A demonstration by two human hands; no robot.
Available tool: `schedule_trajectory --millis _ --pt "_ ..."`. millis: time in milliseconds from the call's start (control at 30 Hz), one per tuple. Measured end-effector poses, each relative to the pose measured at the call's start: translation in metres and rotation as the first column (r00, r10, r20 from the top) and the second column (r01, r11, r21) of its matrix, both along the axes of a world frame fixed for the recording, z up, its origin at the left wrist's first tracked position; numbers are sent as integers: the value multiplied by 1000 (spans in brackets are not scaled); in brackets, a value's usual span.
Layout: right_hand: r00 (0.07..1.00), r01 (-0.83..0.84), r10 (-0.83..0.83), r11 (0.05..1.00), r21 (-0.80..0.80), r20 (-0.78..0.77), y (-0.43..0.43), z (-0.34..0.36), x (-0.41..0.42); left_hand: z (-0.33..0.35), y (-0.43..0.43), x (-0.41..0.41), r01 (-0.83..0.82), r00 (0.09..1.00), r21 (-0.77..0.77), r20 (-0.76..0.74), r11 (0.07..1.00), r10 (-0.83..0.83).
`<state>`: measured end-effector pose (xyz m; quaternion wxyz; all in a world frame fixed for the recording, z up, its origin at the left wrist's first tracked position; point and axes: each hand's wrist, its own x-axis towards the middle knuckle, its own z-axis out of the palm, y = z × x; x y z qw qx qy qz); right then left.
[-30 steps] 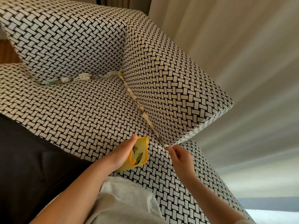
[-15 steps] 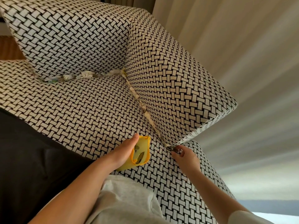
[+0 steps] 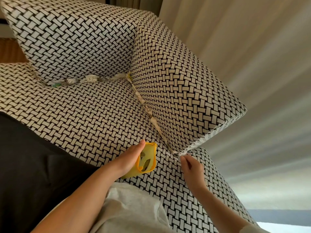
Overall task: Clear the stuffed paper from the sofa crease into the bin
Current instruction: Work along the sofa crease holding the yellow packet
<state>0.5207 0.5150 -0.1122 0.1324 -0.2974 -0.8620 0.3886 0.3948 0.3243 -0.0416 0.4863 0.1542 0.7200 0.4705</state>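
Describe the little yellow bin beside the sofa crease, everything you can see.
The yellow bin is small and soft-looking, with a darker orange rim. It lies tilted, open mouth toward the crease, a few dark scraps inside. The left hand grips it, thumb along its top; its lower end sits by the patterned seat.
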Motion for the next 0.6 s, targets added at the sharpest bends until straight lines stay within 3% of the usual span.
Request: schedule_trajectory --millis 200,367,500,600 --pt "969 -131 98 982 -135 -227 -56 33 -21 5 0 2 24 1000 2 6 1000 -24" --pt "922 -308 262 943 -129 -286 -78 51 -32 1 -2 -1 4 1000 28 16 1000 -4" --pt "960 -161 102 963 -215 -259 -64 41 -26 5 -3 0 6 1000 -16 25 1000 -6" --pt "998 -30 26 998 -58 -65 -36 22 -19 5 -5 0 9 1000 -82 17 997 -7"
